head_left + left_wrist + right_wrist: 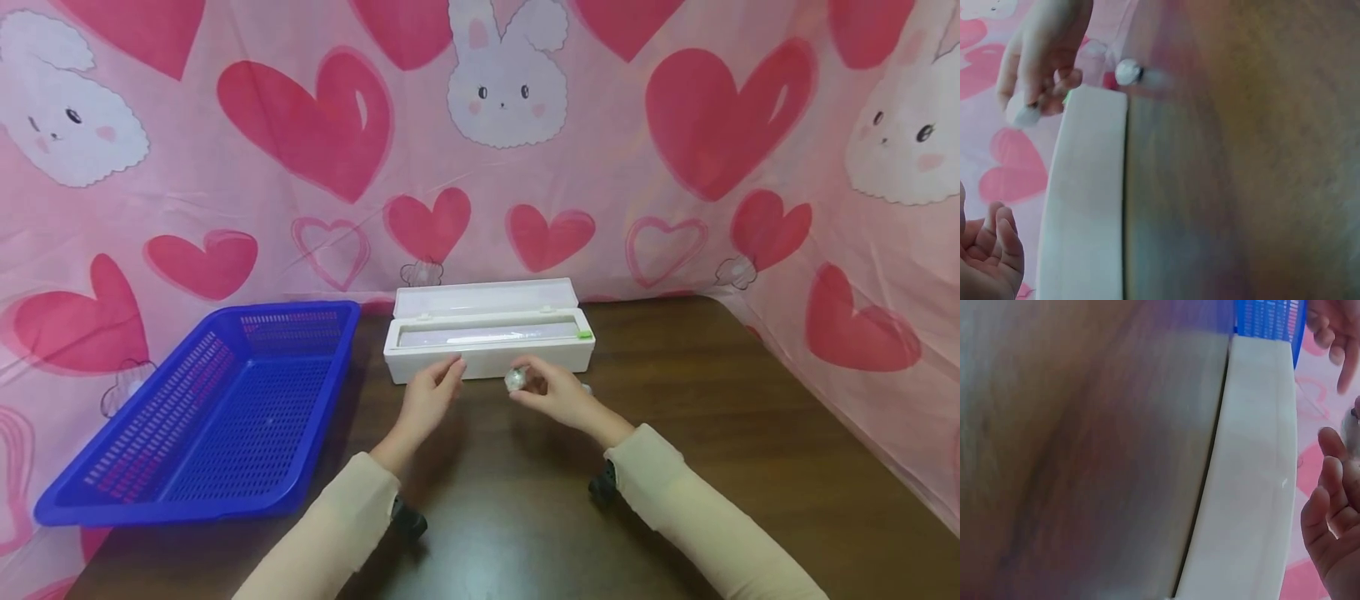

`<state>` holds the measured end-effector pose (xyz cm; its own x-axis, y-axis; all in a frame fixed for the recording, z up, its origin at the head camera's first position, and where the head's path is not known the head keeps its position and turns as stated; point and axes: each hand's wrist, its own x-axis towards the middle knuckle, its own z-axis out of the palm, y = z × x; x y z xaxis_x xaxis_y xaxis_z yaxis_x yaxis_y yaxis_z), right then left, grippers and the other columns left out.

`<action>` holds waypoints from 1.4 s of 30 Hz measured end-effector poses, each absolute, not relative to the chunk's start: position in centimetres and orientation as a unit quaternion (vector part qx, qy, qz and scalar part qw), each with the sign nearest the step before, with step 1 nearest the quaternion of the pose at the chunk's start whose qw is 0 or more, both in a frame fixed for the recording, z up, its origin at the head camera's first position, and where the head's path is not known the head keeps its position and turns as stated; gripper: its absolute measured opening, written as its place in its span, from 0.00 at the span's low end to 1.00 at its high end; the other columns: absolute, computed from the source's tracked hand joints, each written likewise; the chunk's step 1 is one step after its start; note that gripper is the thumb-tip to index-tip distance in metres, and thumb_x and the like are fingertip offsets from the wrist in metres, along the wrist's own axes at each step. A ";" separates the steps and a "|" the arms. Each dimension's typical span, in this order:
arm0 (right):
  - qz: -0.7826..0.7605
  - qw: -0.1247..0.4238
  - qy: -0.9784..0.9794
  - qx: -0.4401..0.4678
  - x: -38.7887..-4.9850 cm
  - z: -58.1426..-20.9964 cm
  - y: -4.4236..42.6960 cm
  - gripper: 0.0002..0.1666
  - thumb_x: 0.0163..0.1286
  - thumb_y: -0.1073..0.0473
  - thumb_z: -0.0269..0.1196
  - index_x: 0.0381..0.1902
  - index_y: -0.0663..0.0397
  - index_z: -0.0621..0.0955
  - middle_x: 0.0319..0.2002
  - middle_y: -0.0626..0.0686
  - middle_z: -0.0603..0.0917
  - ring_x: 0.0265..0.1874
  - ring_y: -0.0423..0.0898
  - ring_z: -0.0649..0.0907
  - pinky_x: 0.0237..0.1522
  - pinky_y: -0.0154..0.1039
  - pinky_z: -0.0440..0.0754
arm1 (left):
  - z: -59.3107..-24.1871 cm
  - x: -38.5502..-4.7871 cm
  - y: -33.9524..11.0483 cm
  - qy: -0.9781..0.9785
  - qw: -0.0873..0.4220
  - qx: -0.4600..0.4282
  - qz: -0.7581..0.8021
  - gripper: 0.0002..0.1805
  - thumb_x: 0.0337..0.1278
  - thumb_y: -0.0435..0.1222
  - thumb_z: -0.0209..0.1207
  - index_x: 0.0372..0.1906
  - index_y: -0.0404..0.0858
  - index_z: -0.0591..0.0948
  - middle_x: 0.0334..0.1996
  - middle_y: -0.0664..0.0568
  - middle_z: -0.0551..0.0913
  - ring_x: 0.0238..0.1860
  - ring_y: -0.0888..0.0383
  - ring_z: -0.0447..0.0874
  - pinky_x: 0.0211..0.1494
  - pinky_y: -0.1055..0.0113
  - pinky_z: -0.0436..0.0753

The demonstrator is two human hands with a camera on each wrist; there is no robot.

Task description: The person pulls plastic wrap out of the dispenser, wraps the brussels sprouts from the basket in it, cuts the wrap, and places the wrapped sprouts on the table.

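Note:
In the head view, my right hand (557, 397) pinches a small clear round knob (515, 380) between thumb and fingers, in front of a long white cling film dispenser (487, 364). The dispenser's lid (487, 297) stands raised, and a green slider (584, 334) sits at its right end. My left hand (429, 396), its fingers loosely bent, holds nothing near the dispenser's front left. A second round knob (1127, 72) with a dark stem lies on the table beyond the dispenser's end in the left wrist view; in the head view my right hand mostly hides it.
On the left stands a blue plastic basket (300, 492) with slotted walls. Everything rests on a dark wooden table (675, 500). A pink cloth (622, 167) with hearts and rabbits hangs behind and along the sides.

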<state>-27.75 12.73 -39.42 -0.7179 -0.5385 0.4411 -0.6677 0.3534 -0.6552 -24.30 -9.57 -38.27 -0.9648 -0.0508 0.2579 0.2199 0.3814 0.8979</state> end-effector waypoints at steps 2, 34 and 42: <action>0.428 0.072 -0.824 0.364 -27.9 -39.2 13.1 0.21 0.57 0.61 0.67 0.48 0.58 0.74 0.28 0.47 0.79 0.26 0.43 0.75 0.27 0.36 0.73 | -37.9 -24.5 -9.9 -0.827 0.135 -0.054 -0.543 0.22 0.63 0.42 0.54 0.55 0.32 0.76 0.26 0.44 0.81 0.26 0.52 0.78 0.28 0.66 0.75; 0.236 -0.001 -0.925 0.299 -30.3 -39.9 17.1 0.20 0.56 0.54 0.68 0.46 0.54 0.81 0.40 0.47 0.82 0.39 0.45 0.77 0.42 0.51 0.66 | -38.0 -25.7 -12.6 -0.884 0.255 -0.053 -0.389 0.22 0.57 0.39 0.60 0.52 0.29 0.77 0.34 0.40 0.79 0.36 0.44 0.78 0.41 0.52 0.74; 0.191 -0.033 -0.934 0.300 -30.1 -40.1 17.2 0.20 0.56 0.55 0.69 0.46 0.56 0.82 0.43 0.52 0.82 0.44 0.50 0.78 0.41 0.51 0.66 | -38.4 -25.6 -12.8 -0.895 0.255 -0.044 -0.362 0.23 0.56 0.42 0.61 0.52 0.31 0.78 0.39 0.38 0.78 0.43 0.40 0.73 0.46 0.49 0.69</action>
<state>-30.15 17.24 -40.14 -0.8178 -0.5730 0.0531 -0.5479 0.7471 -0.3764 -25.56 -12.77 -38.37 -0.8656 -0.1057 0.4895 0.2641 0.7340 0.6257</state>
